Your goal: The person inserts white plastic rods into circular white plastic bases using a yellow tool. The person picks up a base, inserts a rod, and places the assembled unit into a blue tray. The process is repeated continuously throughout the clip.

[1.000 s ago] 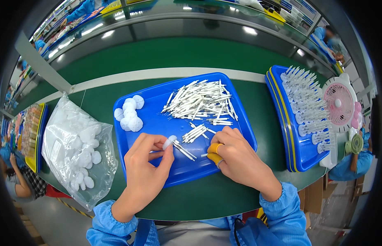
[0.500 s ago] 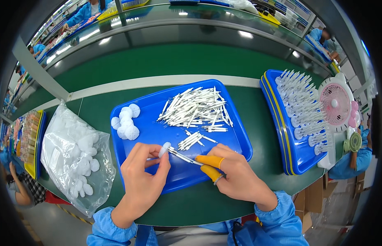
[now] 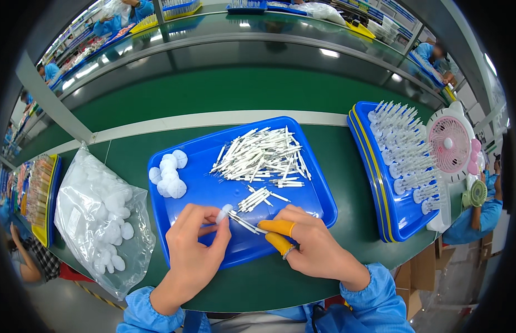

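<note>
My left hand [image 3: 194,250] pinches a small white round disc [image 3: 224,213] over the near part of a blue tray [image 3: 202,191]. My right hand [image 3: 308,247], with yellow finger cots on thumb and forefinger, holds a thin white stick [image 3: 244,223] whose tip meets the disc. A big heap of white sticks [image 3: 263,158] lies at the tray's far side, a smaller bunch [image 3: 258,198] just beyond my fingers. Several white discs [image 3: 168,175] sit in the tray's far left corner.
A clear plastic bag of white discs [image 3: 100,219] lies left of the tray on the green table [image 3: 346,166]. Stacked blue trays with finished sticks [image 3: 402,161] stand at right, beside a pink desk fan [image 3: 451,141]. Other people in blue work at the edges.
Both hands stay over the tray's near edge; the disc and stick are brought together between my fingertips. The view has shifted slightly.
</note>
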